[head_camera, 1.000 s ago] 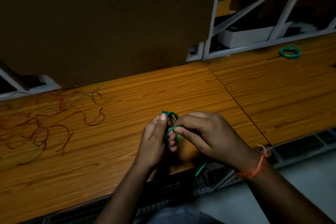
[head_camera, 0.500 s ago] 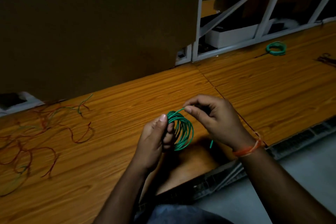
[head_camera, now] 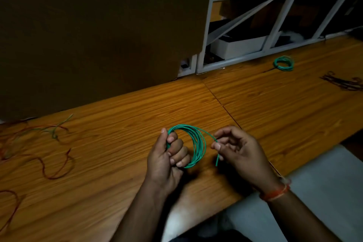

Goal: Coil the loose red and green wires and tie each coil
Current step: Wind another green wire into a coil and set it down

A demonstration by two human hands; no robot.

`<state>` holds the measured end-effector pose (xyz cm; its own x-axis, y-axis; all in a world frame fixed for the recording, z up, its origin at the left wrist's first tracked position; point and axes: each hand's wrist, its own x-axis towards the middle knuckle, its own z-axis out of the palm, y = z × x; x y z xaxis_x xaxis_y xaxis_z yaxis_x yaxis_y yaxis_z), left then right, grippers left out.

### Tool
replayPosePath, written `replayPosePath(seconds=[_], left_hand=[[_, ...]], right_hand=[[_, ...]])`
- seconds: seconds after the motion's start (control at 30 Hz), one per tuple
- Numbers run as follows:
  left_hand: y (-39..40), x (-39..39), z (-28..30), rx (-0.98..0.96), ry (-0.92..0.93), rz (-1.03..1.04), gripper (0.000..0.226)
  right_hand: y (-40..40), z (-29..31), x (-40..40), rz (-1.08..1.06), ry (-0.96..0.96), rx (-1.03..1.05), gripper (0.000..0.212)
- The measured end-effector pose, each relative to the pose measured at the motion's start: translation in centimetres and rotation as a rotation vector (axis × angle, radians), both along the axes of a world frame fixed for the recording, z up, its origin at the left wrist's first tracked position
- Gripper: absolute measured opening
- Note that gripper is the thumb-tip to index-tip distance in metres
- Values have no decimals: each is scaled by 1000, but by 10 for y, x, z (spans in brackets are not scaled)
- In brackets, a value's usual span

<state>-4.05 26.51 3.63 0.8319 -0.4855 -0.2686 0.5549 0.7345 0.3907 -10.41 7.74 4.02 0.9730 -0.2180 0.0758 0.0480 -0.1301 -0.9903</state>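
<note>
A green wire coil [head_camera: 198, 143] of several loops is held just above the wooden table [head_camera: 117, 116], near its front edge. My left hand [head_camera: 167, 155] grips the coil's left side, fingers curled through the loops and thumb on top. My right hand [head_camera: 233, 147] pinches the coil's loose green end between thumb and forefinger, just right of the loops; the tip hangs down below the fingers. Loose red and green wires [head_camera: 49, 143] lie tangled on the table at the left.
A tied green coil [head_camera: 283, 63] lies at the back right of the table. Dark red wires [head_camera: 345, 83] lie at the right edge. A brown board [head_camera: 98, 31] and a white metal frame [head_camera: 275, 23] stand along the back.
My right hand has drawn the loose green end out to the right of the coil. The coil's loops have spread wider in my left hand. The camera has swung to the right.
</note>
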Motion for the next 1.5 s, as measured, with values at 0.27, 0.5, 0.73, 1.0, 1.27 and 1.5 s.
replayPosePath(seconds=[0.27,0.5,0.73,1.0,1.27,1.5], left_hand=[[-86,-3,-5,27,39,109,41],[-199,-12,-9,57,41,266,35],[-274,-22,-4,114,54,315,33],[-293,-28,-1,197,41,365,35],[-279,-35,0,517,-144,430,40],[-267,-39,-10,426,-141,444,40]], right_hand=[[-55,-8,27,-129,50,287,8],[-160,-17,30,23,77,122,11],[-245,-7,23,84,101,-259,17],[-261,-8,14,136,123,-228,20],[-245,-2,4,127,134,-53,19],[-227,-9,1,100,129,-41,19]])
